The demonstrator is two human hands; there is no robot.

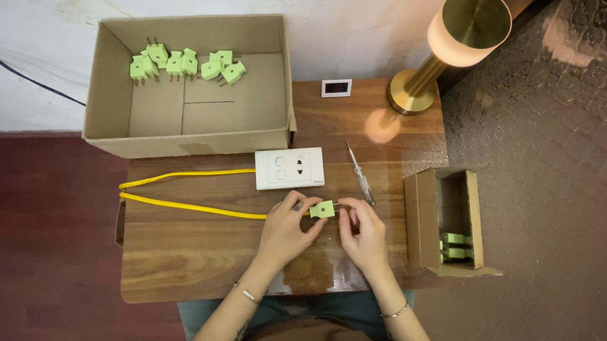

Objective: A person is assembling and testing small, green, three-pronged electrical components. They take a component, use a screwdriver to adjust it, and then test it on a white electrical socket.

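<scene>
Both hands pinch a green plug (322, 209) over the table (188, 249): left hand (287, 230) and right hand (363, 234) have fingers curled closed on it.

A small wooden table (187, 256) stands against a wall. At its far left sits a large open cardboard box (110, 95) with a row of plug adapters (186, 64) along its far side. Just before the box, near the table's middle, lies a wall socket plate (290, 167); a cable (179, 188) loops leftward from it. A screwdriver (359, 174) lies right of the plate. Behind it sits a small display (336, 88), and a table lamp (438, 56) stands at the far right corner. A smaller open box (419, 222) at the right edge holds more adapters (456, 247). Nearest the viewer, the left hand (289, 230) and right hand (365, 235) meet on one adapter (323, 209).
</scene>
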